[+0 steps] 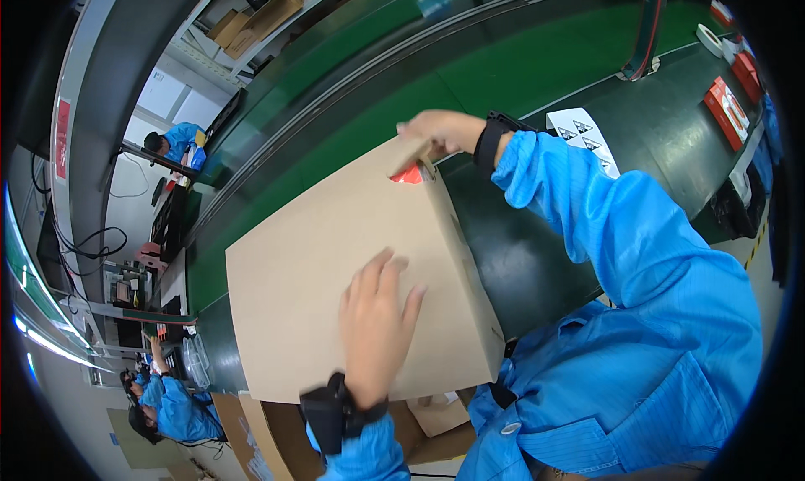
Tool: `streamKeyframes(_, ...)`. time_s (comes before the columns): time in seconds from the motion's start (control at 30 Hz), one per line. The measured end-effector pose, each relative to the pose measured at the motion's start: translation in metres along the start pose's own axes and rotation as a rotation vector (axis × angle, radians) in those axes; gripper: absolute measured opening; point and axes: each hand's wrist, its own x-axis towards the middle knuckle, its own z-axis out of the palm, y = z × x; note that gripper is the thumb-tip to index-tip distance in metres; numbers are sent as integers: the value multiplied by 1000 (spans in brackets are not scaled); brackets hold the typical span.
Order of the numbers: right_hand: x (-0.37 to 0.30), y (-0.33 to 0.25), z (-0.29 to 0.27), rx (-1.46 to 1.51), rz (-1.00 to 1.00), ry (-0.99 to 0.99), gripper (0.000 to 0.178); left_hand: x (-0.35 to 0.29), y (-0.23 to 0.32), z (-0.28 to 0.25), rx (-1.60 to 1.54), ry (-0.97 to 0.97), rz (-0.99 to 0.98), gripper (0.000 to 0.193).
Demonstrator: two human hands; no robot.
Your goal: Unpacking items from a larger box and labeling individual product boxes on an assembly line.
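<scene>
A large plain brown cardboard box (327, 238) stands in front of me at the edge of the green bench. My left hand (375, 313) is over the box's broad top face, fingers apart and nothing in them; whether it touches the cardboard I cannot tell. At the far right corner, my right hand (449, 131) has its fingers bent round a small raised cardboard flap (412, 156). Something red (408, 176) shows in the gap under that flap. Both wrists wear black straps with a small device.
Below the brown box is an open carton (436, 449) with brown cardboard in it. A white label sheet (584, 137) lies on the bench right of my hand. Farther right are a red-and-white box (726, 112) and a tape roll (709, 40). People in blue work at the left.
</scene>
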Motion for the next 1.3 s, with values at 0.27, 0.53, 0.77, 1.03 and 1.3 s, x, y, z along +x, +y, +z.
streamKeyframes(0.27,44,-14,-66,368,-134,-9,23,108,-53,54,90,-51,261,57)
streamKeyframes(0.53,-26,46,-47,109,-420,-179,34,138,-50,37,123,-256,328,46)
streamKeyframes(0.77,-54,57,-23,8,-484,-95,43,139,-40,32,-16,-413,80,40)
streamKeyframes(1.03,-41,60,-13,-285,-449,-74,45,149,-66,48,-30,-235,295,25)
streamKeyframes(1.3,-24,88,-1,-392,-739,-43,38,152,-48,54,-38,-198,188,17)
